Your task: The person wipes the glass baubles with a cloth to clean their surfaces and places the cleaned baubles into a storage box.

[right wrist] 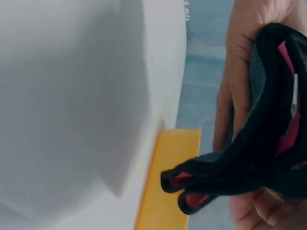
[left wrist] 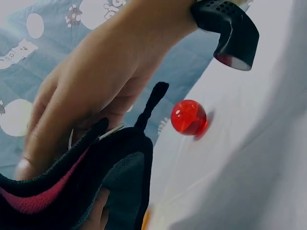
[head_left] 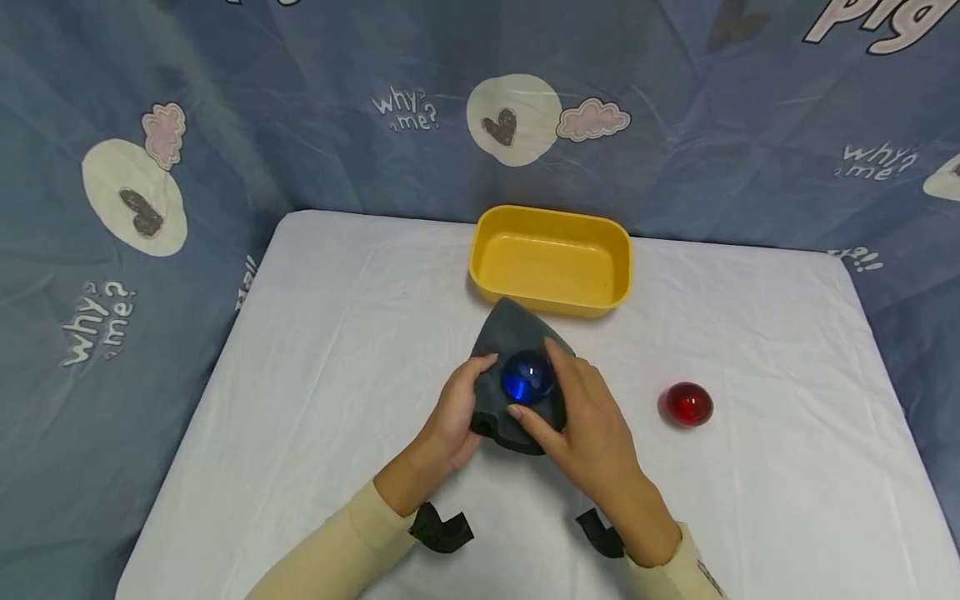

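Observation:
A dark grey cloth mitt-like piece [head_left: 498,333] with black edging and a pink lining is held over the table. My left hand [head_left: 453,412] grips its left edge, thumb on top. Its mouth and pink inside [left wrist: 45,191] face the left wrist view, beside a black hanging loop [left wrist: 152,105]. A clear blue ball [head_left: 528,377] lies against the cloth's upper face. My right hand [head_left: 592,425] pinches this ball between thumb and forefinger. Both wrist views hide the ball. On the table to the right rests a clear red ball [head_left: 688,404].
A yellow rectangular tub [head_left: 551,304] stands at the table's back edge, just beyond the cloth. White cloth covers the table [head_left: 337,333]. A blue printed curtain [head_left: 337,167] hangs behind and at the sides. Black wrist mounts [head_left: 442,531] sit below both hands.

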{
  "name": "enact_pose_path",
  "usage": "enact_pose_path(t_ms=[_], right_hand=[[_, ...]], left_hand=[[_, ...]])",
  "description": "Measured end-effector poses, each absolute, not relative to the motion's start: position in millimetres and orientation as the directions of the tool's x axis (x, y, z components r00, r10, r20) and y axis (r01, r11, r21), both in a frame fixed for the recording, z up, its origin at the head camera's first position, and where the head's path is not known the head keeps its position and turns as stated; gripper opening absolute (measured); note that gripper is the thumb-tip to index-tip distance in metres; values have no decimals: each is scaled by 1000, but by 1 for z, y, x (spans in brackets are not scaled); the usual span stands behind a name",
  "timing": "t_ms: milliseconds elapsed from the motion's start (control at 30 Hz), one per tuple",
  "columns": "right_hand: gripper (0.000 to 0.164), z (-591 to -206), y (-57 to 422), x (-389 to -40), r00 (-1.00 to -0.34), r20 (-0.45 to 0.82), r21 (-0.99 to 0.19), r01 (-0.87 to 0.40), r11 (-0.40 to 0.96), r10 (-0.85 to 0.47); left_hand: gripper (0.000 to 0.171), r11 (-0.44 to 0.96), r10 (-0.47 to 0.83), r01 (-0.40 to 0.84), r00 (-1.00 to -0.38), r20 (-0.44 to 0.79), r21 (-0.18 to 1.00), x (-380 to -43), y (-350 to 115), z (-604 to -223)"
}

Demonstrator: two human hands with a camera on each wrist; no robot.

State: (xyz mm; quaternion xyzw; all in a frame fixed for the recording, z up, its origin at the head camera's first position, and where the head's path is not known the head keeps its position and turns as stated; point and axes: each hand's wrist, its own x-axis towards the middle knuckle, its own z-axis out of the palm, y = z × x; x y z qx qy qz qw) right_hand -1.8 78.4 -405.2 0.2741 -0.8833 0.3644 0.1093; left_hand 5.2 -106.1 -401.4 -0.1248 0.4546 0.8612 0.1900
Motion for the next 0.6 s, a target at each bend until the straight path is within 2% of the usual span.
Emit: enact_pose_path(t_ms=[67,167,367,533,600], right_hand=[[81,-403,79,-2,-801,410,-561,-599,572,-436],[74,-402,78,-3,-777,447,-534,-629,564,-444],[58,-402,77,-4,-800,480,-535,-592,603,-360],[67,-411,75,-4,-817,497,-567,-562,602,-293],[66,-413,74,-3,-827,490,-593,-547,591,-275]], left_hand=[[56,-514,224,-441,-897,-381,736,5,-107,-401],[56,-507,244,-442,-897,-369,740,6,-107,-400],[58,-516,220,-437,-899,-380,736,8,-105,-400],[56,-507,200,-434,-900,-388,745,11,-104,-400],[57,-500,205,-438,-898,-389,747,12,-103,-401]])
